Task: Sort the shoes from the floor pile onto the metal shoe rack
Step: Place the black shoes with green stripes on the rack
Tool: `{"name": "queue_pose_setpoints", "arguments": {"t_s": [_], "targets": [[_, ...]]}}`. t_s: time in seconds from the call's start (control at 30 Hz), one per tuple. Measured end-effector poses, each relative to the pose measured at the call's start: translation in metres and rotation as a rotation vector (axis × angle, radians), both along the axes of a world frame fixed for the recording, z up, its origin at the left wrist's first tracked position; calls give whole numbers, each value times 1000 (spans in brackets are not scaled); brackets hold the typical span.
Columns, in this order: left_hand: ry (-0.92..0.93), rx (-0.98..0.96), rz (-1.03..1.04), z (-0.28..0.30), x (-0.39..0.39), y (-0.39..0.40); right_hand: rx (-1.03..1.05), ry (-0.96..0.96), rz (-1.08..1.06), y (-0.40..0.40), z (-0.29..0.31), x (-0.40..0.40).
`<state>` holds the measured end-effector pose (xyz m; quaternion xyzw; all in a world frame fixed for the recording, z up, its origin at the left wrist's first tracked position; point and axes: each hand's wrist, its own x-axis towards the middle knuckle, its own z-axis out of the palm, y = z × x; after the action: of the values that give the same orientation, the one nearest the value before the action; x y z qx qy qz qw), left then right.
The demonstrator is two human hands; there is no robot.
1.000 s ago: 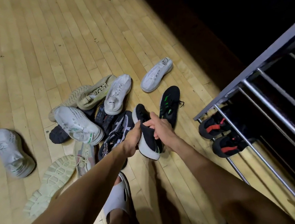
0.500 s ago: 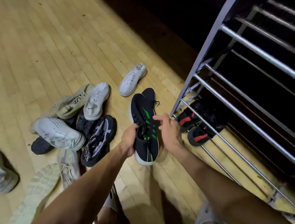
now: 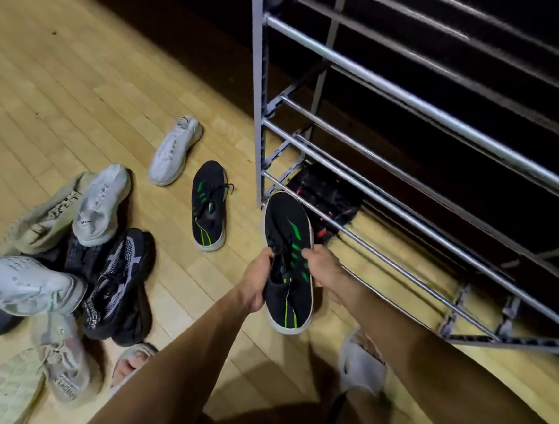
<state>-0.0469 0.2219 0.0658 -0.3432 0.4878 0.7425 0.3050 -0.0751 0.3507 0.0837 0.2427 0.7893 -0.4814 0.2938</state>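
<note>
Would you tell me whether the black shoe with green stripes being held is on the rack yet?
Not yet: both hands hold the black shoe in front of the metal rack's lowest rails.

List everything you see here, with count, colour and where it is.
Held shoe: one, black with green stripes, at the rack's lowest rail.
Matching shoe: one, black and green, alone on the floor.
White shoe: one, floor, beyond it.
Pile: several white, beige and black shoes, left floor.
Rack: one, grey metal, right.
Black-red shoes: apparently two, rack bottom.
Slippers: two, pale, on feet.
Hands: left, right, gripping the held shoe.
</note>
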Motion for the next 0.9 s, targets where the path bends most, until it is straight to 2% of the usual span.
{"name": "queue_pose_setpoints", "arguments": {"t_s": [0.1, 0.23, 0.33, 0.5, 0.6, 0.77, 0.9], "targets": [[-20, -18, -49, -7, 3, 18, -43, -60, 29, 24, -11, 3], [-88, -142, -106, -19, 10, 40, -53, -228, 66, 52, -14, 13], [-99, -155, -162, -27, 9, 57, -51, -282, 26, 73, -18, 19], [-40, 56, -198, -16, -3, 94, -97, -235, -150, 110, -33, 22], [-27, 102, -201, -16, -8, 116, -78, -191, -285, 134, -40, 27], [-22, -41, -329, -29, -5, 148, -84, -111, -615, 173, -53, 34], [-48, -50, -445, -40, -5, 170, -52, -67, -693, 207, -66, 45]]}}
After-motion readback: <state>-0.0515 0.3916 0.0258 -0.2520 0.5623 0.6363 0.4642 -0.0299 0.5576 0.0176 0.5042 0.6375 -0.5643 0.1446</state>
